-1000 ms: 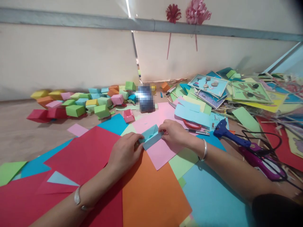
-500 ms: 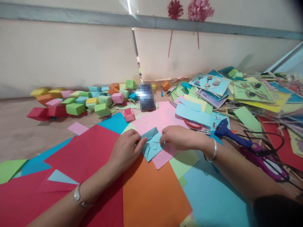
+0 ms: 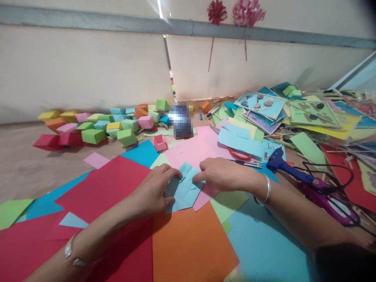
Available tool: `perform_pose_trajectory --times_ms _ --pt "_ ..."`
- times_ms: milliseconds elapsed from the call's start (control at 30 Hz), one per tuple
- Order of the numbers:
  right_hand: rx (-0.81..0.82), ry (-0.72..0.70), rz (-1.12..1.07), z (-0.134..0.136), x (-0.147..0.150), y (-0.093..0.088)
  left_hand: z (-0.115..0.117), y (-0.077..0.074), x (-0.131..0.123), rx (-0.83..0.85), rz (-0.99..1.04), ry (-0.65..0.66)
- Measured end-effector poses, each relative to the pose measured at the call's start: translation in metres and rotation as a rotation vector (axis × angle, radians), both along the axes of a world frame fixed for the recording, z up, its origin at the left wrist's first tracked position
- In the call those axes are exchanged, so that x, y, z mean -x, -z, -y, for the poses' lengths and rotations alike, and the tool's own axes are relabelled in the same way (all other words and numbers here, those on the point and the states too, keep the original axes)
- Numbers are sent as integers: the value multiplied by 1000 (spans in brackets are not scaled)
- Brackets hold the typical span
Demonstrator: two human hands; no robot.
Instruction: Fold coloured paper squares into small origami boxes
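A light blue sheet of folded paper [image 3: 185,192] with crease lines and small cut flaps lies in front of me, over pink and orange sheets. My left hand [image 3: 160,188] pinches its left side, thumb at the lower left edge and fingers on top. At the upper right side, my right hand [image 3: 219,174] holds the paper with curled fingers, the index fingertip pressed on its surface. Under my left forearm are red sheets [image 3: 111,184], and an orange sheet [image 3: 190,243] extends toward me. A small open pink paper box [image 3: 160,142] stands just beyond.
Several coloured paper boxes [image 3: 94,135] are heaped at the back left by the wall. Red-handled scissors [image 3: 239,153] lie partly under light blue paper, with a pen [image 3: 243,162] beside them. A blue and purple glue gun [image 3: 290,168] with its cord lies right of my right arm.
The light blue paper has opened out wider, its folded flaps spread and its lower edge nearer me. My left hand has shifted slightly left and down; my right hand stays near the same place.
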State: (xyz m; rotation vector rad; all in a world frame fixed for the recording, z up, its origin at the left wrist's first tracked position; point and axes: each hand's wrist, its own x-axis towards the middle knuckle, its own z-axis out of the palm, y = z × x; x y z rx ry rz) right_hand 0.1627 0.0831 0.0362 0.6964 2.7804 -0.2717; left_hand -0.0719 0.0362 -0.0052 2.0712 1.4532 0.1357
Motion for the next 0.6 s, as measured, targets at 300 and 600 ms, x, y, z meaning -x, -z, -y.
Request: perform_pose_trajectory --times_ms 300,600 --pt "-116 102 135 39 10 -11 -1 -5 0 31 -10 -7" --pt "-211 249 222 50 16 -15 -3 -6 -1 7 6 14"
